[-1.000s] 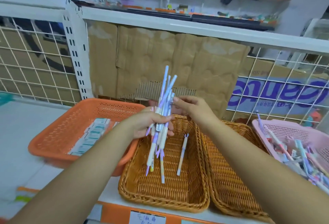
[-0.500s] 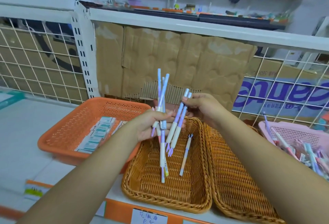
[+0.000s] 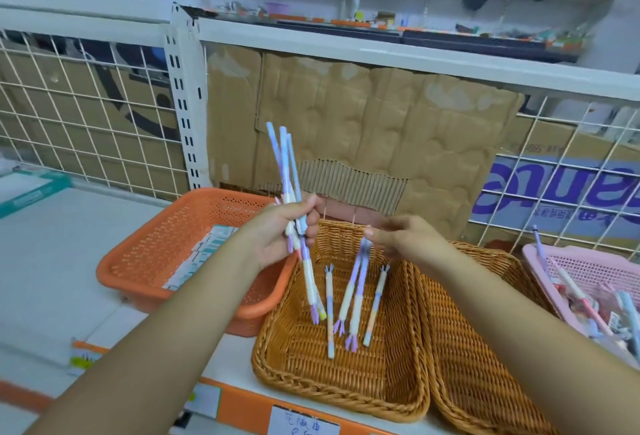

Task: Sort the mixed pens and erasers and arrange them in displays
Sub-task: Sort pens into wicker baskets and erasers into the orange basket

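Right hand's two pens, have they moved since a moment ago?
Yes. The two pens have gone down into the left wicker basket, their tips now near its floor, under the right hand.

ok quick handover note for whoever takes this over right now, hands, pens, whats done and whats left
Left hand grips a bundle of pens, upright.
Right hand is at the top ends of two pens hanging into the left wicker basket; cannot tell whether it grips them.
Done: two other pens lie in that basket; small packs, likely erasers, sit in the orange basket.
Left: add the bundle, then sort the mixed pile in the pink basket.
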